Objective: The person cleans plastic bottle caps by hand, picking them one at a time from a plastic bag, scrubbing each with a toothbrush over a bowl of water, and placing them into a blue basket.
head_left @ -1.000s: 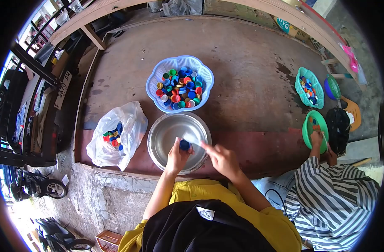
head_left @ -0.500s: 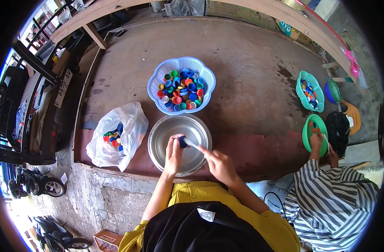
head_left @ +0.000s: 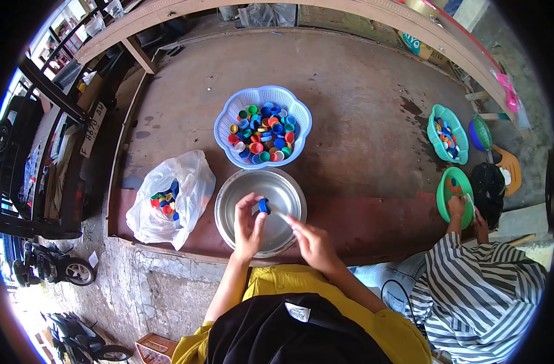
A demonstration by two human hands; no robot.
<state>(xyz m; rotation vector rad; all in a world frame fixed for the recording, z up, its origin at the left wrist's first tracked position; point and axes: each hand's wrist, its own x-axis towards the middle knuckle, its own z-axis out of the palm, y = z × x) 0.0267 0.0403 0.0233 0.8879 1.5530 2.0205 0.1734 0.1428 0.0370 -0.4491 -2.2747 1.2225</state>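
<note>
Above a steel bowl (head_left: 226,229), my left hand (head_left: 249,229) pinches a dark blue cap (head_left: 264,205) between thumb and fingers. My right hand (head_left: 315,242) grips a thin, pale tool (head_left: 281,215) whose tip points at the cap. Just beyond the bowl sits a blue plastic basket (head_left: 224,113) with several coloured caps. Left of the bowl, a clear plastic bag (head_left: 194,176) stands open with more caps inside.
At the right, a co-worker in a striped shirt (head_left: 483,291) has both hands at a green bowl (head_left: 442,204). Nearby are a green basket (head_left: 433,134) of caps and a black bag (head_left: 488,188). A wooden beam (head_left: 325,7) crosses the far side.
The blue cap has turned in my left hand, whose fingers have opened slightly. The tool's tip has lowered a little. The view has shifted slightly.
</note>
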